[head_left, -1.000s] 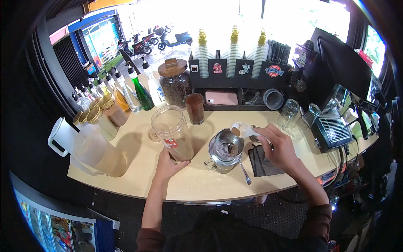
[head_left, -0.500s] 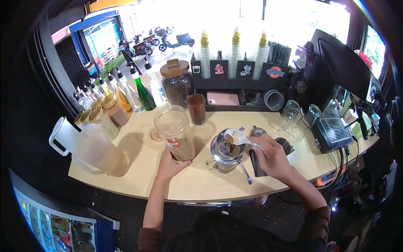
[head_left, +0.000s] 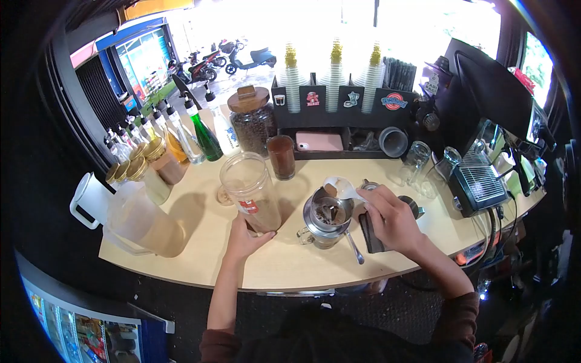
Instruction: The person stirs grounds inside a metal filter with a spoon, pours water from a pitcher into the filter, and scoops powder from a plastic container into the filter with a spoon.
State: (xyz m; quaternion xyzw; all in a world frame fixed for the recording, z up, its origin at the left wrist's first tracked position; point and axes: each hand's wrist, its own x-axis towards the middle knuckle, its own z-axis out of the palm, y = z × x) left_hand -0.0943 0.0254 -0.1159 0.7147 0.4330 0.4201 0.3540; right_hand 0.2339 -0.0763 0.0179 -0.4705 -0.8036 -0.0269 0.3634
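Observation:
My left hand (head_left: 243,239) is closed round the lower side of a tall clear jar (head_left: 259,212) with a red label; the jar stands open on the counter with brown powder low inside. In my right hand (head_left: 393,219) is the handle of a white plastic scoop (head_left: 343,187), with some brown powder in its bowl. The scoop hangs just above a metal drip filter (head_left: 327,225), in which dark grounds show. That filter sits on a glass mug (head_left: 307,236). A metal spoon (head_left: 356,249) leans beside the mug.
A glass of brown drink (head_left: 281,158) and a coffee bean jar (head_left: 253,124) stand behind the open jar. Pitchers (head_left: 142,224) and syrup bottles (head_left: 204,133) line the left. A black cup rack (head_left: 327,130) is at the back, an espresso machine (head_left: 481,187) at right.
The scoop has shifted slightly up and away from the filter's middle, and its bowl has tilted. My right hand moved a little with it. My left hand and the jar stay put.

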